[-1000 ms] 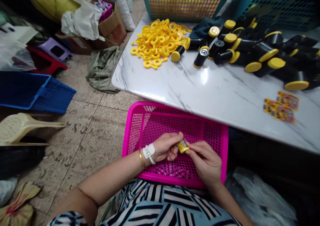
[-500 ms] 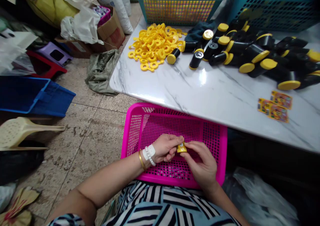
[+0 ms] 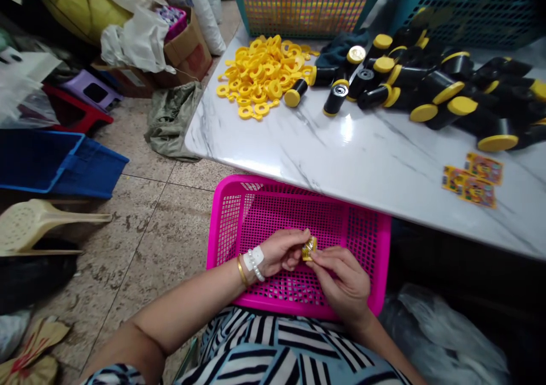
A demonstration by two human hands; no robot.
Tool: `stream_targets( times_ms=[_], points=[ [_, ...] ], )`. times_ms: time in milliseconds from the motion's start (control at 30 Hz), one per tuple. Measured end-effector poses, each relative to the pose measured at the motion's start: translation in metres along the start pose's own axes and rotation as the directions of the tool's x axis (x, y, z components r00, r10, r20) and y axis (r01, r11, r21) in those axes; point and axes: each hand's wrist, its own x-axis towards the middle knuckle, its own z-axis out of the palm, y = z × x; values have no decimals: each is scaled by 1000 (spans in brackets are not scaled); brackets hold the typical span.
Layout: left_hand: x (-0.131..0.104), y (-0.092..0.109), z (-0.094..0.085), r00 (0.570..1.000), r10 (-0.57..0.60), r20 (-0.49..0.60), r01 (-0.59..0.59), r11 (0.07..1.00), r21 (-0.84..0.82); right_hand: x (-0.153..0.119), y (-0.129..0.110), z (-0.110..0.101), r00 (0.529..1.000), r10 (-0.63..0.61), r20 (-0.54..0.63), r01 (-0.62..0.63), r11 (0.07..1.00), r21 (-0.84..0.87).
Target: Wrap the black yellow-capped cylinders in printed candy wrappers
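Above the pink basket [image 3: 218, 226], my left hand [image 3: 279, 251] pinches the left edge of a small, glossy yellow printed label [image 3: 309, 249] between thumb and fingers. My right hand [image 3: 343, 277] grips the lower right of the same label with thumb and forefinger. The print on it is too small to read. Similar yellow and orange printed labels [image 3: 474, 180] lie overlapped on the marble-patterned table [image 3: 367, 163] to the right.
Yellow plastic ring pieces [image 3: 264, 72] form a pile at the table's far left. Black cylinders with yellow caps [image 3: 426, 83] crowd the right side. A teal basket [image 3: 307, 18] stands behind. On the floor at left are a blue crate [image 3: 91, 163] and a cream stool [image 3: 25, 223].
The label has turned in my fingers so that more of its printed face shows. My right fingers have shifted slightly lower along it. The view has tilted a little.
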Motion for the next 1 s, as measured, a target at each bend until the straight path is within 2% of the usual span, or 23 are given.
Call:
stream_targets(
  times_ms=[100, 233, 300, 400, 467, 533, 600, 633, 667, 733, 833, 900, 1000],
  points=[
    [-1, 3, 0, 999, -28, 27, 28, 1000, 9, -1, 1, -1, 999, -15, -30, 16, 1000, 22],
    [-1, 4, -1, 1000, -8, 2, 8, 998, 57, 2, -1, 6, 999, -44, -30, 42, 997, -67],
    [-1, 0, -2, 999, -8, -40, 14, 989, 147, 4, -5, 11, 991, -136, 5, 136, 985, -106],
    [3, -9, -11, 986, 24, -165, 38, 931, 363, 15, -11, 8, 968, -241, 70, 250, 950, -186],
    [8, -13, -18, 981, 54, -186, 66, 811, 582, 30, -14, -11, 952, -301, 62, 306, 911, -275],
    [10, -14, -22, 943, 284, -174, -21, 574, 819, 50, -17, -45, 936, -349, -55, 293, 855, -428],
    [7, -12, -20, 894, 440, -85, -76, 336, 939, 72, -13, -90, 901, -355, -250, 139, 782, -607],
    [4, -9, -16, 892, 450, -40, -89, 261, 961, 83, -7, -113, 875, -360, -325, 44, 726, -686],
    [0, -4, -12, 908, 419, -4, -97, 219, 971, 93, 2, -133, 864, -345, -366, -49, 666, -744],
    [-10, 8, 0, 937, 345, 52, -124, 190, 974, 111, 24, -163, 888, -270, -373, -174, 554, -814],
    [-27, 32, 18, 920, 379, 96, -181, 193, 964, 127, 51, -181, 916, -164, -365, -230, 531, -815],
    [-38, 49, 31, 878, 466, 112, -236, 216, 948, 130, 53, -178, 885, -173, -432, -265, 577, -773],
    [-44, 68, 51, 802, 595, 53, -323, 357, 877, 125, 30, -155, 776, -240, -584, -275, 705, -654]
  ],
)
